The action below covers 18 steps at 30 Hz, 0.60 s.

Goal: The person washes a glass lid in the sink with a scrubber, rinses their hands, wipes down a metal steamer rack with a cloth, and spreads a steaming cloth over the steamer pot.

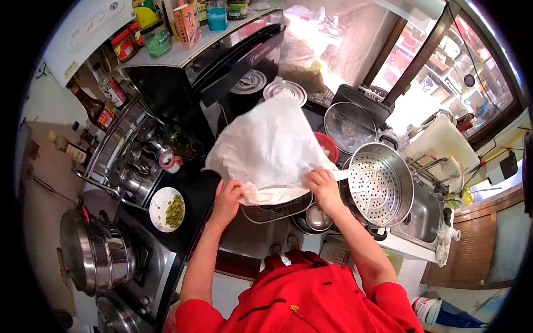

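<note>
A large white cloth (272,147) is spread in the middle of the view, its near edge gathered into a fold. My left hand (226,200) is closed on the cloth's near left edge. At its near right edge, my right hand (323,187) pinches the fabric. Beneath the near edge shows the dark mesh of a rack or basket (276,212). What else lies under the cloth is hidden. Just right of my right hand stands a steamer pot with a perforated bottom (377,183), and a small metal bowl (318,217) sits below that hand.
A white bowl of chopped greens (166,209) is on the left counter, near a jar rack. A stacked steamer (100,250) stands on the lower-left stove. Behind the cloth are a glass lid (350,126) and a red bowl (326,147). A sink (425,213) is at right.
</note>
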Motion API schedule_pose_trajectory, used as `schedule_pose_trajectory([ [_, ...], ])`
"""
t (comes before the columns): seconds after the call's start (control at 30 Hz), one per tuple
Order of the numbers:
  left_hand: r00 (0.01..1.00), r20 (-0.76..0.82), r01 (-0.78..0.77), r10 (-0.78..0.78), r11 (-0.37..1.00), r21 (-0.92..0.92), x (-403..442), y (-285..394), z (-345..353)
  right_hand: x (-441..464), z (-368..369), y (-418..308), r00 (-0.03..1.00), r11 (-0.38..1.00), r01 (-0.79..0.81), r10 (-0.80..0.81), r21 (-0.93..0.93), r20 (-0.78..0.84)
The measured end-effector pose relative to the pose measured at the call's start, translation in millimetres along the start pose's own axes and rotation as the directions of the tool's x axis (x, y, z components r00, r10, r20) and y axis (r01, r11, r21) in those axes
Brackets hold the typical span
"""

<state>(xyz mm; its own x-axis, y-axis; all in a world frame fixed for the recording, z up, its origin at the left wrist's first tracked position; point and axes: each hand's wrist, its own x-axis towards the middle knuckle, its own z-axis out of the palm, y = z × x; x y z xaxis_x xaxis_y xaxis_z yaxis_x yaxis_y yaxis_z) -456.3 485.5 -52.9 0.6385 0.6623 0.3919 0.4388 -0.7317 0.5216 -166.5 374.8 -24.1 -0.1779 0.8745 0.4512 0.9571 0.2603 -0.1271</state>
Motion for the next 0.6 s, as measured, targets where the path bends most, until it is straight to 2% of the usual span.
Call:
schedule_pose_trajectory([
  [0.1,0.995,0.098,0.015,-0.021,0.998,0.055,0,7,-8,-7,10,0,0.999,0.999,-0.042,0.042,-0.023,0.019],
  [0.2,0.988,0.15,0.052,-0.043,0.997,-0.054,8,24,-21,-5,3,-3,0.996,0.994,-0.089,0.089,-0.057,-0.002],
  [0.3,0.992,0.126,-0.008,0.027,0.989,-0.149,15,23,-18,-7,4,0,0.984,0.977,-0.177,0.175,-0.116,-0.023],
  [0.37,0.962,0.265,0.136,-0.058,0.949,-0.285,20,20,-11,-9,5,3,0.967,0.948,-0.254,0.25,-0.191,-0.046],
  [0.4,0.96,0.276,0.129,-0.045,0.947,-0.294,20,19,-10,-9,5,0,0.963,0.942,-0.268,0.262,-0.204,-0.058],
  [0.47,0.984,0.166,-0.022,0.058,0.978,-0.208,25,22,-1,-19,11,-2,0.964,0.947,-0.26,0.266,-0.187,0.012],
  [0.5,0.988,0.149,-0.021,0.049,0.983,-0.183,27,26,3,-27,14,-1,0.966,0.956,-0.246,0.255,-0.162,0.041],
  [0.53,0.99,0.099,-0.084,0.102,0.982,-0.169,26,19,14,-33,10,-5,0.97,0.959,-0.232,0.24,-0.164,0.034],
  [0.6,0.982,0.1,-0.137,0.162,0.966,-0.218,37,22,38,-51,-5,-9,0.963,0.944,-0.261,0.27,-0.204,0.02],
])
